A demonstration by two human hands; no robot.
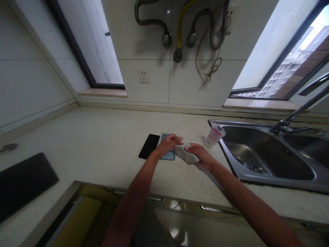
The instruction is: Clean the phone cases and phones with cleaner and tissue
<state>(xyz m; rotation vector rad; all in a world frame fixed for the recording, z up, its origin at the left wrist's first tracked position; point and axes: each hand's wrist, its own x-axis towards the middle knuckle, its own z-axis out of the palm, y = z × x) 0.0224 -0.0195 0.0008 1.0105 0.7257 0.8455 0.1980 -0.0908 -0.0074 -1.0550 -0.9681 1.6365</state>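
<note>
In the head view, my right hand (199, 154) is closed around a soft, white, folded piece that looks like tissue or cloth (189, 157), thumb on top. My left hand (169, 143) has its fingers bent at the left corner of this white piece and appears to pinch it; the exact contact is small and blurred. Beneath the left hand lies a light blue phone case (168, 155), partly covered by the hand. Flat beside it on the left is a black phone (149, 145). A clear plastic cup with red markings (215, 136) stands tilted-looking right of my right hand, by the sink.
A steel double sink (267, 154) with a faucet (295, 115) is set into the pale countertop (108, 147) on the right. At the far left lies a large dark flat panel (25, 185). Hoses with valves (178, 55) and a socket (143, 76) are on the tiled wall.
</note>
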